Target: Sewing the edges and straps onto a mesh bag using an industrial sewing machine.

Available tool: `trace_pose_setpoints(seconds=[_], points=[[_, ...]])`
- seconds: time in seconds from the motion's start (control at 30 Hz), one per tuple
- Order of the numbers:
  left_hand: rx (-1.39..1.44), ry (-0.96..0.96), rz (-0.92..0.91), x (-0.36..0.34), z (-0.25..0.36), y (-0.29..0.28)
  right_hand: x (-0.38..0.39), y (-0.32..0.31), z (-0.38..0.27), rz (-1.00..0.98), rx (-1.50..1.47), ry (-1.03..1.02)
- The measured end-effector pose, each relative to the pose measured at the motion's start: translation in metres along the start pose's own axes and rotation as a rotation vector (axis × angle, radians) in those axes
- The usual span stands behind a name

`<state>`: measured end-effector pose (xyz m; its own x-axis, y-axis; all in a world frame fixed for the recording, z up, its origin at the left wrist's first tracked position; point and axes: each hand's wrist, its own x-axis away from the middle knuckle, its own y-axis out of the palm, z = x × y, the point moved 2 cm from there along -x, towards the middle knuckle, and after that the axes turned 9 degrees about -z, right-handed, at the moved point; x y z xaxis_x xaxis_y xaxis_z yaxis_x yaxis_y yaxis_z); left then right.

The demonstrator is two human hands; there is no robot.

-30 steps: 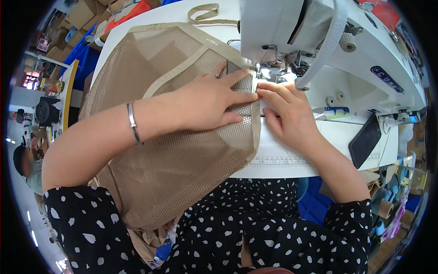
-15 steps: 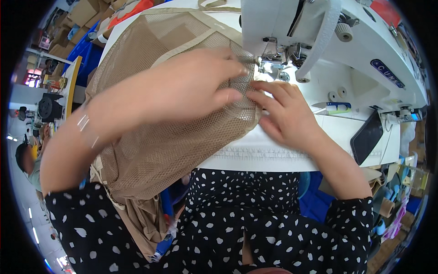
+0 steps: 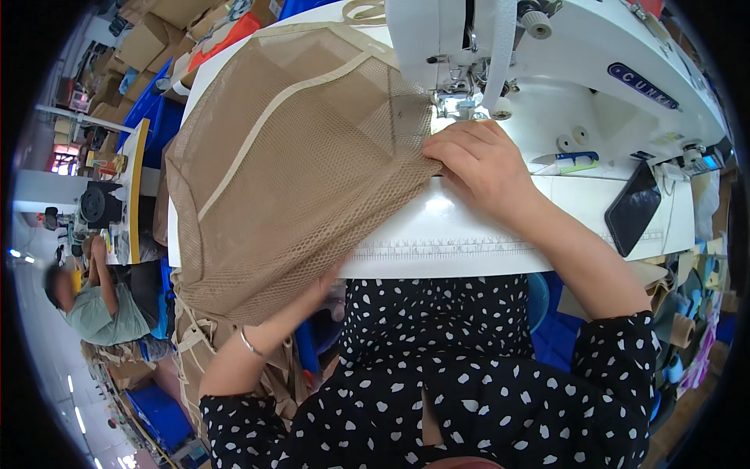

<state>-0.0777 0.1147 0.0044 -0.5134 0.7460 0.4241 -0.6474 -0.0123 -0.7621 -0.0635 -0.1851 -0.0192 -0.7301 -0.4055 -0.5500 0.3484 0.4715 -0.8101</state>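
Note:
A tan mesh fabric piece (image 3: 312,148) with a pale binding strip curving across it lies spread over the white sewing table. Its right edge reaches the presser foot of a white sewing machine (image 3: 461,98). Just in front of the foot, my right hand (image 3: 478,162) is closed on that edge, fingertips pinching the mesh. My left hand (image 3: 328,283) is below the near edge of the fabric at the table's front; the mesh and table edge hide its fingers. A thin bracelet (image 3: 250,341) circles the left wrist.
A black phone (image 3: 633,209) lies at the table's right. White bobbins (image 3: 573,141) and a thread snipper (image 3: 569,161) sit beside the machine. A printed ruler (image 3: 453,248) runs along the front edge. More tan fabric (image 3: 273,375) hangs at lower left. A co-worker (image 3: 109,305) sits far left.
My left hand has left the top of the mesh near the presser foot and moved down under its near edge. The mesh lies flatter. My right hand remains by the foot.

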Motion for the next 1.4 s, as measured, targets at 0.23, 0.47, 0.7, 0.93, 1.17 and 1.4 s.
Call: trace_pose_setpoints(seconds=[0.23,0.47,0.7,0.93,1.17,1.4], points=[[-0.086,0.045,-0.132,-0.025,0.009,-0.045,0.008,-0.008,0.001,-0.006,-0.131,0.173],[-0.165,0.006,-0.391,-0.012,0.032,-0.061,0.004,-0.012,-0.04,-0.04,0.034,-0.37],[-0.198,-0.041,-0.509,-0.011,0.047,-0.061,-0.034,0.004,-0.036,-0.397,0.028,-0.194],[-0.205,0.27,0.094,0.005,0.058,-0.083,-0.034,0.002,-0.02,-0.639,-0.348,-0.121],[-0.41,0.447,0.299,0.002,0.063,-0.076,-0.008,-0.013,-0.033,-0.043,0.05,-0.214],[-0.239,0.166,-0.208,-0.002,0.076,-0.089,0.01,-0.013,-0.027,-0.329,-0.042,-0.298]])
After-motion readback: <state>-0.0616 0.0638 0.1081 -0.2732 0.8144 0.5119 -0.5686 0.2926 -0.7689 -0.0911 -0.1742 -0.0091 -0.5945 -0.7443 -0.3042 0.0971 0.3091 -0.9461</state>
